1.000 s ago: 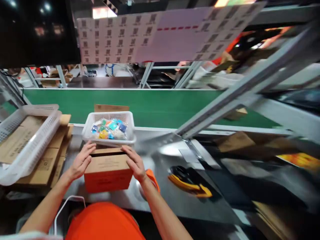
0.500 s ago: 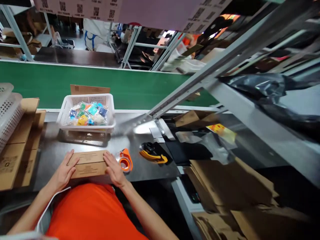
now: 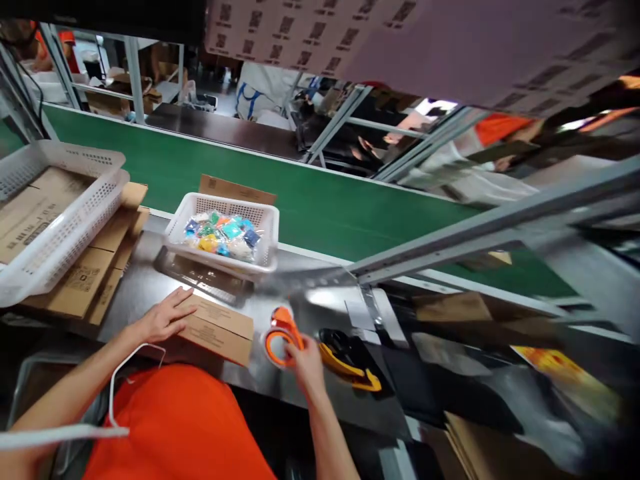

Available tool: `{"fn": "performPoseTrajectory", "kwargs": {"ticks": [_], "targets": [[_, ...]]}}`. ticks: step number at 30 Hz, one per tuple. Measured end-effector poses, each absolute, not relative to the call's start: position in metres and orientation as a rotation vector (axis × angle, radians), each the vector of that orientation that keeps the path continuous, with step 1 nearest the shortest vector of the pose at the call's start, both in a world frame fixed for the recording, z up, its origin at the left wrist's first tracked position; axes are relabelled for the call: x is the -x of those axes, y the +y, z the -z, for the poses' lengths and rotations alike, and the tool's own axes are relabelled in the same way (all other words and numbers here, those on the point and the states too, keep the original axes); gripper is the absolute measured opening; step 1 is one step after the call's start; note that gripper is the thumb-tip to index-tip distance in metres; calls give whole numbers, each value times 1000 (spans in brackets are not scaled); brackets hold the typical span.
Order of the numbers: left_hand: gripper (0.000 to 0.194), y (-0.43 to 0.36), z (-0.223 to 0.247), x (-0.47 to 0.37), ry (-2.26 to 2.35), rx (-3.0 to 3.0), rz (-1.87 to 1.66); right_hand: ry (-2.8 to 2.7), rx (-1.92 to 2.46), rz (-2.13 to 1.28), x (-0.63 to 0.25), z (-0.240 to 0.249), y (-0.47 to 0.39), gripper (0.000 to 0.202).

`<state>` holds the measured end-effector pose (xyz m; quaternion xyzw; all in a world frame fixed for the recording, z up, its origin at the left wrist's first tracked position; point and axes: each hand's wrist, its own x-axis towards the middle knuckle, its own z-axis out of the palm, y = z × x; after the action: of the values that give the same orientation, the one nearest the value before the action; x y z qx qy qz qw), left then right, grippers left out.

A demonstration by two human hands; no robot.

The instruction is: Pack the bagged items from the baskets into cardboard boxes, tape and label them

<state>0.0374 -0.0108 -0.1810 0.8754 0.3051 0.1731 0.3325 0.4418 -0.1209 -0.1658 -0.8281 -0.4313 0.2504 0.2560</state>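
A closed cardboard box (image 3: 217, 328) lies on the metal table near the orange shirt. My left hand (image 3: 163, 320) rests against the box's left end, its fingers apart. To the right of the box, my right hand (image 3: 306, 360) is closed on an orange tape dispenser (image 3: 284, 333). Behind the box stands a white basket (image 3: 273, 240) of small plastic bags with colourful contents. A black and yellow tool (image 3: 350, 363) lies just right of my right hand.
White perforated baskets (image 3: 65, 247) stand on flat cardboard at the left. A green belt (image 3: 320, 213) runs behind the table (image 3: 260, 300). A metal frame (image 3: 450, 233) slants across the right. More cardboard (image 3: 485, 443) lies at the lower right.
My right hand has left the box and taken hold of the orange tape dispenser. My left hand stays at the box. The view has turned, so everything appears shifted right.
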Motion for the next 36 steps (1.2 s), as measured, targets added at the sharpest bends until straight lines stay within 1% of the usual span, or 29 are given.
{"fn": "performPoseTrajectory", "kwargs": {"ticks": [2, 3, 5, 7, 10, 13, 15, 18, 20, 22, 25, 27, 29, 33, 36], "targets": [[59, -11, 178, -35, 767, -2316, -424, -1302, 1968, -586, -436, 142, -120, 65], [64, -10, 177, -34, 757, -2326, -415, -1434, 1803, -531, -430, 131, -118, 69], [69, -9, 178, -33, 743, -2339, -413, -1757, 1491, -425, -410, 114, -113, 72], [69, -8, 179, -33, 728, -2350, -425, -2080, 1301, -316, -386, 110, -103, 72], [60, -7, 177, -34, 719, -2342, -452, -2331, 1196, -175, -364, 124, -91, 79], [38, -15, 167, -42, 865, -2242, -569, -2335, 1186, -168, -367, 140, -89, 92], [31, -25, 158, -53, 1029, -2000, -722, -2306, 1172, -189, -375, 144, -92, 96], [43, -42, 144, -75, 1200, -1266, -813, -2285, 1161, -201, -379, 143, -96, 96], [52, -50, 134, -90, 1142, -821, -730, -2305, 1152, -208, -377, 140, -96, 95], [58, -53, 127, -102, 1004, -592, -643, -2350, 1132, -206, -374, 137, -94, 90], [56, -52, 123, -113, 898, -484, -617, -2416, 1104, -208, -371, 129, -90, 82], [49, -49, 125, -116, 960, -492, -641, -2473, 1090, -261, -369, 119, -86, 77], [42, -45, 128, -116, 1073, -532, -662, -2555, 1105, -383, -367, 105, -83, 72], [35, -31, 131, -93, 1260, -674, -677, -2705, 1321, -644, -364, 72, -80, 61], [34, -14, 132, -63, 1411, -739, -815, -2770, 1493, -676, -360, 56, -79, 56]]}}
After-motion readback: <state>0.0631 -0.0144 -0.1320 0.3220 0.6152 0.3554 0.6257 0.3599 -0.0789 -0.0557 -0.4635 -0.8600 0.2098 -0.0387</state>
